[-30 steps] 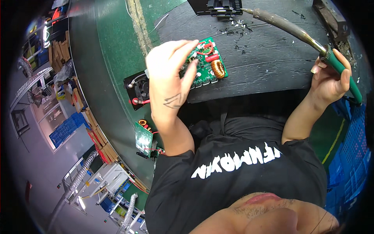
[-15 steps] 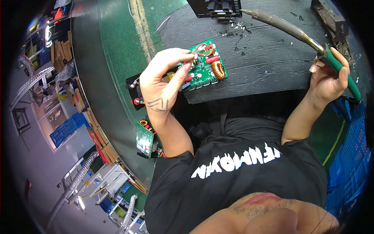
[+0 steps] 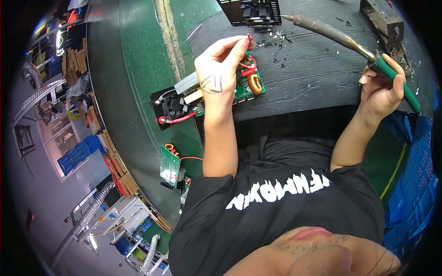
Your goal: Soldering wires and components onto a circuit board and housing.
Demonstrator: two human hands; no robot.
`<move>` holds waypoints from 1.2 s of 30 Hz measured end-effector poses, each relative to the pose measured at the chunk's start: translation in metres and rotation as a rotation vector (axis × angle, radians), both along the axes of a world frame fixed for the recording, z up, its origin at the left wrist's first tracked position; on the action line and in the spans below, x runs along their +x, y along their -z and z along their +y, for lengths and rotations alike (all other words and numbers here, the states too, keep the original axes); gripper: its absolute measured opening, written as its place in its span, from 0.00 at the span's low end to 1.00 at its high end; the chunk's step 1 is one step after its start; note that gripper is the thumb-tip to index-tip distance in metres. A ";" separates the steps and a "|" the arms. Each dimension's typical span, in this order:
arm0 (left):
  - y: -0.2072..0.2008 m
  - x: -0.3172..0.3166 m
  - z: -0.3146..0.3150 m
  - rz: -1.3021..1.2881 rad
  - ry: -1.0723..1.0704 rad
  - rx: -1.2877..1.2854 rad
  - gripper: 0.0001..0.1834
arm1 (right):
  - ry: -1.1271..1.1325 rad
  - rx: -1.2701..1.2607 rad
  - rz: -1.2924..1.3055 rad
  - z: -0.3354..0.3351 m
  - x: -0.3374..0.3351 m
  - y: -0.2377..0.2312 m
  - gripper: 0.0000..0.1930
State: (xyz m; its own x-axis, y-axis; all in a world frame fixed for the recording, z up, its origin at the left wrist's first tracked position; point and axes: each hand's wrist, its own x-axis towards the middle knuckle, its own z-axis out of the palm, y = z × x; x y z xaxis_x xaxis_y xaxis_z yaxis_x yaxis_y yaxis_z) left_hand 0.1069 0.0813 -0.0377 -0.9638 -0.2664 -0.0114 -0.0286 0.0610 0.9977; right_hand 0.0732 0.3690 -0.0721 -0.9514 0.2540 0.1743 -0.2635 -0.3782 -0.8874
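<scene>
My left hand (image 3: 218,66) is closed in a pinch on a red wire (image 3: 249,37), whose end pokes up past the fingertips. Beneath that hand lies a green circuit board (image 3: 241,95), partly covered by it. The board carries a copper-wound coil (image 3: 254,84) and a red capacitor (image 3: 248,72). At its left end are a black fan (image 3: 175,106) and a thick red cable (image 3: 183,118). My right hand (image 3: 382,87) grips the green handle of a soldering iron (image 3: 329,34). The iron's tip points left, beside a black slotted metal panel (image 3: 225,11).
A dark metal bracket-like holder (image 3: 384,23) stands at the far right of the black work mat (image 3: 313,73), with small pale scraps (image 3: 280,36) scattered on it. Another green board (image 3: 170,166) lies at left on the green bench. Blue crates (image 3: 412,175) are at my right.
My left hand has moved right and away from me over the board, uncovering the fan and cable; the red wire now shows above its fingertips. The right hand and iron have shifted slightly left.
</scene>
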 end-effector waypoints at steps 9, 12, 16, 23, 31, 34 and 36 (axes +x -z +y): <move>0.000 -0.003 0.012 0.014 -0.178 0.062 0.06 | 0.022 -0.045 -0.003 -0.005 0.001 -0.001 0.28; -0.010 -0.002 0.019 0.107 -0.195 0.156 0.05 | -0.029 -0.037 0.003 -0.001 0.003 0.004 0.29; -0.043 -0.008 0.029 0.215 -0.175 0.019 0.05 | 0.095 0.010 -0.065 -0.009 0.004 -0.003 0.29; -0.035 -0.020 0.030 0.203 -0.163 -0.028 0.04 | 0.169 0.022 -0.118 -0.011 0.003 -0.003 0.29; -0.013 -0.018 0.026 0.180 -0.064 -0.452 0.07 | 0.093 0.004 -0.090 -0.002 0.006 -0.001 0.29; -0.006 -0.016 0.023 0.200 -0.127 -0.700 0.08 | 0.011 -0.027 -0.034 0.002 0.007 0.001 0.28; -0.004 -0.013 0.021 0.267 -0.051 -0.793 0.09 | -0.004 -0.036 0.024 0.000 0.006 -0.001 0.28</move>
State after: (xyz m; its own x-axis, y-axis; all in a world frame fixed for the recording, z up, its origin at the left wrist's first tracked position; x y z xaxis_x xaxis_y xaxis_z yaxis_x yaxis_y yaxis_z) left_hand 0.0936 0.1018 -0.0338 -0.8940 -0.1429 0.4247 0.1805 0.7526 0.6332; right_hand 0.0792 0.3691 -0.0711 -0.9479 0.2569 0.1884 -0.2835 -0.4105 -0.8667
